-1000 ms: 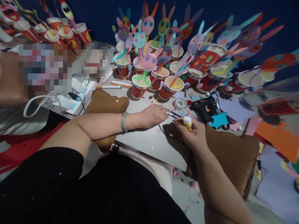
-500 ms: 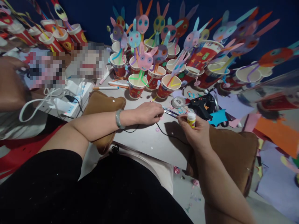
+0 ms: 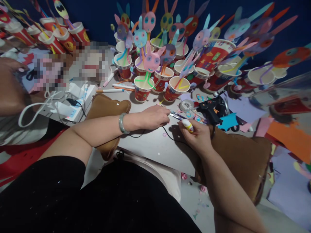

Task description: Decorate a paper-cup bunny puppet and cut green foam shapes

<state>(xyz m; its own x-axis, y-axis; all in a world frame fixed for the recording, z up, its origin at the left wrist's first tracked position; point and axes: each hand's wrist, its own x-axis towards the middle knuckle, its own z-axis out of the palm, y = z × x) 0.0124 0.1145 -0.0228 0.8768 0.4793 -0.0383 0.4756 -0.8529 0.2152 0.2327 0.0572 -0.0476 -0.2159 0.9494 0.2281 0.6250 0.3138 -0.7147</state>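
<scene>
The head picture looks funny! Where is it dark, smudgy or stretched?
Head view: shadow darkens the table by the right hand; the wall is dim; at the right edge, a red thing looks smudgy and the orange face above it stretched; at upper left, blocky squares hide details.

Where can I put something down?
Mostly bare table lies between the left cushion and right cushion, this side of the cord; only tiny scraps there. A small gap lies between the left hand, left cushion and front cup. It's crowded around the glue gun and among the cups.
</scene>
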